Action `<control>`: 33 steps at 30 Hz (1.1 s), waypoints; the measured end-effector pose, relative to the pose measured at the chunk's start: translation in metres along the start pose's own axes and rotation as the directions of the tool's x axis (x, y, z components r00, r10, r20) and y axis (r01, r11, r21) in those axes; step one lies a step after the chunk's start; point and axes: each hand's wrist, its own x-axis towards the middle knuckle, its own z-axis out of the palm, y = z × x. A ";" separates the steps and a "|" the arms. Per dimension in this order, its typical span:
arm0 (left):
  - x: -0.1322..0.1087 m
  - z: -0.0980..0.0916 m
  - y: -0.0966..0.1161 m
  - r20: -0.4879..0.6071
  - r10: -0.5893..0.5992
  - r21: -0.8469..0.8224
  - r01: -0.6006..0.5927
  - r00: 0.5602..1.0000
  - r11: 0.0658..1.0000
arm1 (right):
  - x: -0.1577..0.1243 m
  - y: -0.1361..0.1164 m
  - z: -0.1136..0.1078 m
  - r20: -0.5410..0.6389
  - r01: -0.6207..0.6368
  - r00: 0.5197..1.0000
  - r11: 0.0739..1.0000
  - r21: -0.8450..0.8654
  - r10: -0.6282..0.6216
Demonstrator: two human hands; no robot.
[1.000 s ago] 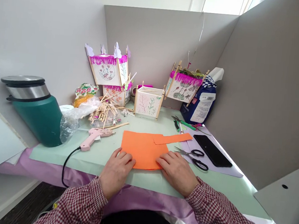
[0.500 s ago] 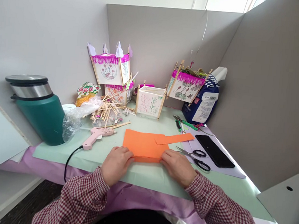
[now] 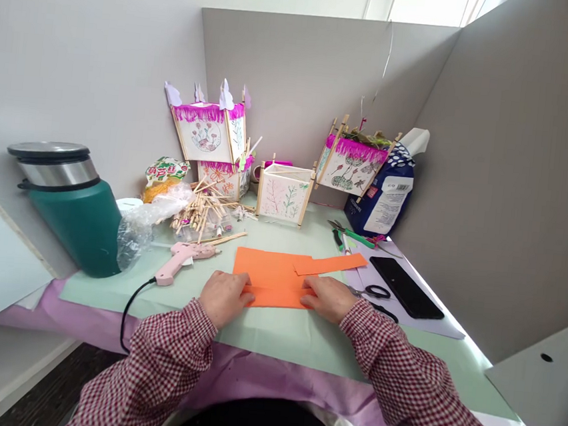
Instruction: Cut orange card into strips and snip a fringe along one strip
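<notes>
On the green mat [image 3: 272, 336] the orange sheet [image 3: 271, 271] is laid flat, its near edge folded over. The flap is pinned at its ends by the left hand [image 3: 223, 295] and right hand [image 3: 331, 298], fingers together, pressed on top rather than clamped round it. A clean crease is probably best got if corners are kept matched and pressure is spread evenly.

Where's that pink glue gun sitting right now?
In the head view, the pink glue gun lies on the green mat, left of the orange paper, just beyond the left hand and in front of the wooden sticks.
</notes>
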 end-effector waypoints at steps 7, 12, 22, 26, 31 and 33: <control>-0.013 0.007 0.013 -0.312 0.019 0.108 0.015 0.950 0.994 | 0.007 0.007 0.001 -0.001 0.052 0.999 0.993 0.105 -0.053; -0.023 0.028 0.041 -0.294 0.336 0.118 -0.315 0.895 0.942 | 0.008 0.007 0.002 -0.008 0.093 0.996 0.990 0.102 -0.092; -0.035 0.057 0.061 -0.242 0.224 0.080 -0.211 0.944 0.974 | -0.014 -0.005 0.007 -0.283 0.075 0.957 0.997 0.009 -0.069; -0.036 0.058 0.063 -0.252 0.212 0.078 -0.198 0.944 0.977 | -0.036 -0.033 0.028 -0.510 0.175 0.834 0.978 -0.116 -0.210; -0.038 0.058 0.062 -0.262 0.230 0.088 -0.214 0.937 0.973 | -0.048 -0.039 0.057 -0.384 0.260 0.883 0.962 -0.079 -0.270; -0.039 0.058 0.059 -0.267 0.232 0.109 -0.210 0.935 0.972 | -0.050 -0.030 0.059 -0.348 0.227 0.908 0.972 -0.059 -0.233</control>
